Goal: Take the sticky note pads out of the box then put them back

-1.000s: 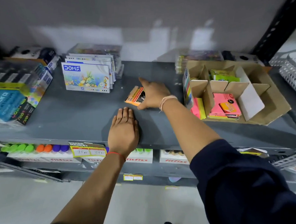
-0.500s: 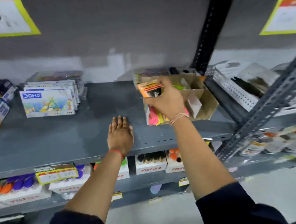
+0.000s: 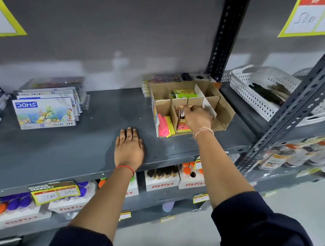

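A brown cardboard box (image 3: 224, 108) with dividers stands on the grey shelf (image 3: 83, 145). My right hand (image 3: 197, 117) is inside its middle compartment, fingers closed on an orange sticky note pad (image 3: 181, 113) that stands on edge above a pink pad (image 3: 182, 127). Pink and yellow pads (image 3: 164, 124) fill the left compartment, and green pads (image 3: 184, 93) sit in the back one. My left hand (image 3: 128, 147) lies flat on the shelf, fingers together, left of the box and holding nothing.
A stack of DOMS colour boxes (image 3: 44, 112) stands at the shelf's left. A white perforated basket (image 3: 265, 87) sits right of a black slotted upright (image 3: 226, 31). Fitfizz bottle cartons (image 3: 161, 179) fill the lower shelf.
My right hand picked the orange pad up from the shelf, carried it right to the box, and has now lowered it into the middle compartment. My left hand stayed flat.
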